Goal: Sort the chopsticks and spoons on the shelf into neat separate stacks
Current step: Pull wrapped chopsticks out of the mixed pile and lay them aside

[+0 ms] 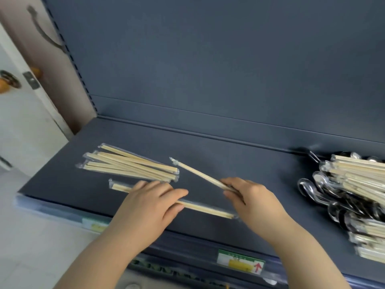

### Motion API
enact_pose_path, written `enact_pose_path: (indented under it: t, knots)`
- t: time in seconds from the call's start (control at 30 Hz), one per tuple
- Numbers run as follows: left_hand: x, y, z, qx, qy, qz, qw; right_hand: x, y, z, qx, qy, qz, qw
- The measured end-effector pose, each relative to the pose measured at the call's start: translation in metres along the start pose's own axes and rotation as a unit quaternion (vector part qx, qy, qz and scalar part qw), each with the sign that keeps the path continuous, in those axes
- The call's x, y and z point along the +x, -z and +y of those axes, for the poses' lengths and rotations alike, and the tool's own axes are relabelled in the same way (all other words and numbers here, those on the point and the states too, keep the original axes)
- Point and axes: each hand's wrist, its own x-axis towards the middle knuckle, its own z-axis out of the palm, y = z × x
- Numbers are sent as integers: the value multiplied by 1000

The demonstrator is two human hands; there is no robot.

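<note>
Step in hand: moving wrapped chopsticks out of the mix and onto the chopstick side; two packets are being handled at once.
Left hand (pixel 150 203): fingers nearly straight, laid across the front chopstick packet (pixel 208 210) and pressing it to the shelf (pixel 229 155). The packet lies along the shelf's front edge, one end sticking out left of the hand, the other reaching toward the right wrist.
Right hand (pixel 254 197): fingers curled, pinching the near end of the raised chopstick packet (pixel 198 174). Its far tip points up and left toward the stack, and whether that tip touches the shelf cannot be told.
Chopstick stack (pixel 129 165): several wrapped pairs at the left of the shelf, roughly parallel but fanned, the ends not flush.
Mixed heap (pixel 354 184): at the far right, well apart from the stack, with wrapped chopsticks lying over clear plastic spoons (pixel 306 187), so most of the sorting seems still to come.
Spoon stack: none visible yet as a separate pile.
Next move calls for: swinging the raised packet parallel to the stack and laying it alongside, then sliding the front packet up to join it and squaring the ends.
Care needed: the wrappers look slick, so a push from one end could skew the whole fan.
Also there: a price label (pixel 241 261) on the shelf's front rail.
</note>
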Motion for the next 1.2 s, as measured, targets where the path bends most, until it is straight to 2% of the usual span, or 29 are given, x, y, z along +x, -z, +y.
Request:
enact_pose_path:
  t: [0.2, 0.3, 0.43, 0.6, 0.7, 0.83, 0.93, 1.2]
  knots:
    - [-15, 5, -93, 18, -20, -3, 1000, 51, -37, -68, -14, -3, 22, 1000]
    - [-18, -1, -140, 23, -32, -21, 999, 78, -66, -101, -55, 3, 36, 998]
    - [-12, -12, -176, 10, -55, -36, 998, 102, -101, -131, -86, 1, 84, 993]
    - [-4, -16, -191, -29, -105, -25, 994, 104, -126, -137, -81, -2, 124, 989]
    - [-5, -7, -200, -54, -114, 8, 992, 107, -135, -141, -77, -7, 147, 986]
    - [-10, -2, -214, -51, -102, 24, 993, 118, -146, -158, -95, 9, 123, 988]
    - [-13, -2, -217, -32, -88, 26, 995, 113, -147, -162, -106, -13, 110, 988]
    - [-9, 2, -164, -10, -81, 4, 997, 53, -121, -128, -83, -63, 142, 984]
